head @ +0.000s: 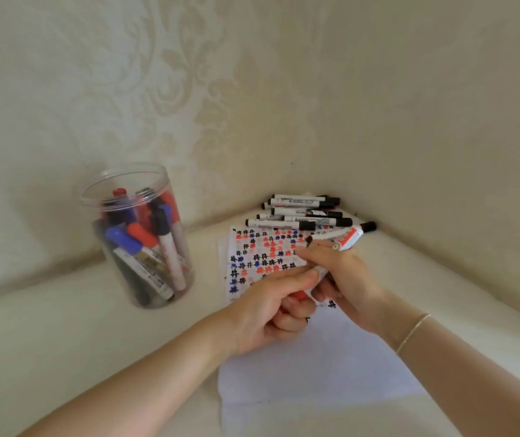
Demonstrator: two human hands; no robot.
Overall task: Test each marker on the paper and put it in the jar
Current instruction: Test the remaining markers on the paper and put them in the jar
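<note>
A white sheet of paper (315, 367) lies on the cream surface, its far half covered with rows of black, red and blue test marks (261, 257). Over the paper my right hand (346, 279) grips a white marker with red print (348, 240), whose upper end sticks out past the fingers. At the marker's lower end my left hand (268, 313) pinches its red cap (299, 294). I cannot tell whether the cap is on or off. A clear plastic jar (126, 181) stands open at the left, holding several markers with red, blue and black caps.
Several black-capped white markers (302, 212) lie in a pile in the far corner, just beyond the paper. Patterned walls close the surface in at the back and right. A thin bracelet (413, 332) is on my right wrist.
</note>
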